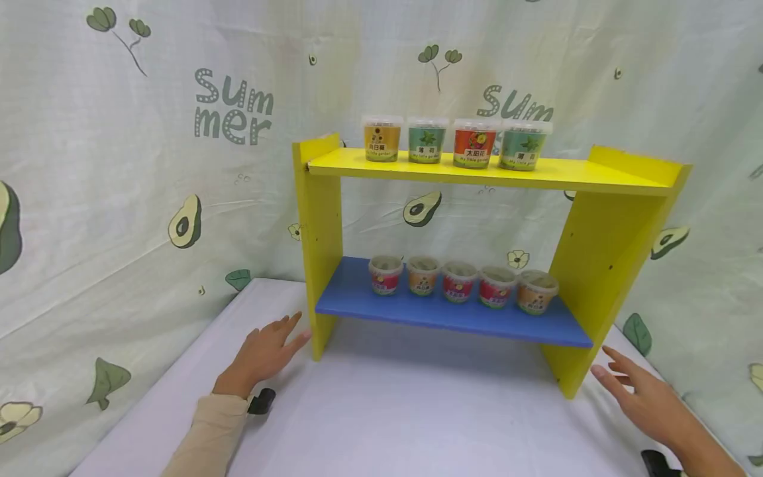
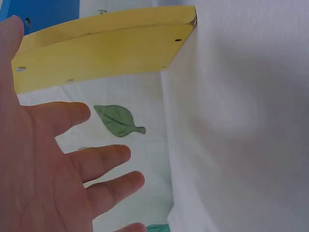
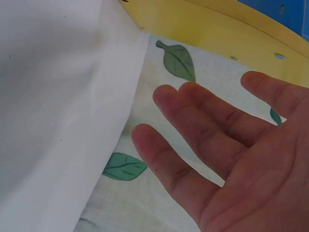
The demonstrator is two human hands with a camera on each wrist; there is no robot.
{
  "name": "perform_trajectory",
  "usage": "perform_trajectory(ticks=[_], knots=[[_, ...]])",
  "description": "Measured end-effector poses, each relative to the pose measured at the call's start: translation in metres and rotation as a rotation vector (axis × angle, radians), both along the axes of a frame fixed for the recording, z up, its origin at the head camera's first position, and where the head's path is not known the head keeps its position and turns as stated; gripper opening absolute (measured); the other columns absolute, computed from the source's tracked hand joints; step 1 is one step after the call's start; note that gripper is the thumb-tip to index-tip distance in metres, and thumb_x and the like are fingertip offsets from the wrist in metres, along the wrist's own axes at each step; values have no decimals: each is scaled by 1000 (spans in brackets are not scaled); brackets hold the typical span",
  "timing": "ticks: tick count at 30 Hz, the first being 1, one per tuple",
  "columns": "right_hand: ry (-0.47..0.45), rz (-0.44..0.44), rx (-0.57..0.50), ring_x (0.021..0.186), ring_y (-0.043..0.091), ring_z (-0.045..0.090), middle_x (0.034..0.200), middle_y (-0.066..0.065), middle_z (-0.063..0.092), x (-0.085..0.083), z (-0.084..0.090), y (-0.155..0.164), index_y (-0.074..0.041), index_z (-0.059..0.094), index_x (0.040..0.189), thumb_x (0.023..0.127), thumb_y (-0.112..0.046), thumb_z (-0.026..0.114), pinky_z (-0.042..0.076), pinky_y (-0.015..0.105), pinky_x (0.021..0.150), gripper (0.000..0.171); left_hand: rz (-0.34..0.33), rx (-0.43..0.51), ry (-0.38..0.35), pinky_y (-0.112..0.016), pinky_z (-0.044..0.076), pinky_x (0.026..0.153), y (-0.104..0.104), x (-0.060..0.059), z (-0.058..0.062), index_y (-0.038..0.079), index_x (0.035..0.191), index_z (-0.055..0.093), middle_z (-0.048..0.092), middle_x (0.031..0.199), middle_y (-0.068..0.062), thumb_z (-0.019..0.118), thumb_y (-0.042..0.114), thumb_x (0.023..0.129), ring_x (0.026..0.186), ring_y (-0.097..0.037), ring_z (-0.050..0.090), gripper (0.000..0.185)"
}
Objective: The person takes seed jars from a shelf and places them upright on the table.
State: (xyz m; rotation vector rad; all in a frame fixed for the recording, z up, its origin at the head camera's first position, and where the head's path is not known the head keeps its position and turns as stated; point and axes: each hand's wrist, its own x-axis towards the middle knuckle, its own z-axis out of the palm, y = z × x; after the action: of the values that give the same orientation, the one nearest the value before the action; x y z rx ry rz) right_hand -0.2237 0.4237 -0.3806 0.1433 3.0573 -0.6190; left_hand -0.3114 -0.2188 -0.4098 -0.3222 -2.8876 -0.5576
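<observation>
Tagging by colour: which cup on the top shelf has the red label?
The third cup from the left on the yellow top shelf. It alone there is labelled red: the first cup is yellow, the second cup and fourth cup green.

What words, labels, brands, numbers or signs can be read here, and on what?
"sum mer": curtain, left
"sum": curtain, right; anything lower is hidden
"向日葵", "My little garden": yellow cup
"薄荷", "My little garden": left green cup
"太阳花", "My little garden": red cup
"薄荷", "My little garden": right green cup
Lower cups: too small and blurred to read surely.
Shelf unit: no writing visible.
</observation>
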Motion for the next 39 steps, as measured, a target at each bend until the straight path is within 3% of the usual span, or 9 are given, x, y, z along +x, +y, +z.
perform_trajectory(ticks=[4, 11, 15, 22, 27, 33, 39], knots=[[-32, -25, -56, 112, 59, 50, 134, 43, 44, 0, -1, -2, 12, 22, 150, 101, -66, 29, 52, 59, 73, 92, -34, 90, -12, -61, 31, 108, 1, -3, -2, 9, 151, 45, 47, 150, -17, 30, 69, 100, 137, -42, 42, 80], [11, -1, -137, 104, 46, 62, 122, 35, 59, 1, -3, -5, 14, 33, 144, 105, -59, 30, 54, 52, 76, 83, -4, 153, -83, -62, 28, 109, 0, -2, -3, 13, 147, 52, 48, 149, -15, 25, 74, 97, 138, -42, 41, 84], [0, 1, -181, 104, 41, 63, 124, 34, 59, 2, -6, -7, 16, 37, 141, 104, -61, 31, 55, 50, 80, 86, 9, 180, -106, -61, 29, 110, 1, -1, -6, 12, 147, 52, 51, 148, -12, 24, 75, 97, 139, -40, 41, 85], [33, -8, -188, 102, 38, 64, 120, 30, 63, 1, -9, -12, 16, 43, 138, 102, -63, 35, 55, 49, 81, 86, 20, 262, -108, -62, 29, 109, 6, -1, -6, 8, 144, 55, 52, 146, -16, 28, 69, 100, 138, -42, 41, 80], [21, 10, -258, 102, 36, 65, 118, 28, 64, -1, -11, -15, 18, 42, 137, 104, -58, 36, 56, 45, 82, 83, 39, 309, -107, -62, 30, 108, 10, -1, -5, 7, 143, 56, 53, 145, -15, 29, 69, 100, 137, -41, 42, 79], [0, -5, -415, 102, 34, 67, 114, 25, 67, 2, -9, -11, 20, 45, 131, 106, -52, 36, 57, 39, 80, 76, 45, 354, -61, -58, 34, 108, 14, -6, -7, 5, 141, 57, 56, 142, -16, 28, 71, 99, 134, -39, 47, 83], [17, 7, -457, 96, 29, 68, 106, 19, 70, 3, -8, -16, 17, 54, 121, 110, -35, 38, 57, 35, 78, 55, 85, 373, 56, -56, 42, 100, 20, -9, -8, 5, 132, 64, 64, 130, -13, 34, 65, 101, 122, -35, 57, 74]])
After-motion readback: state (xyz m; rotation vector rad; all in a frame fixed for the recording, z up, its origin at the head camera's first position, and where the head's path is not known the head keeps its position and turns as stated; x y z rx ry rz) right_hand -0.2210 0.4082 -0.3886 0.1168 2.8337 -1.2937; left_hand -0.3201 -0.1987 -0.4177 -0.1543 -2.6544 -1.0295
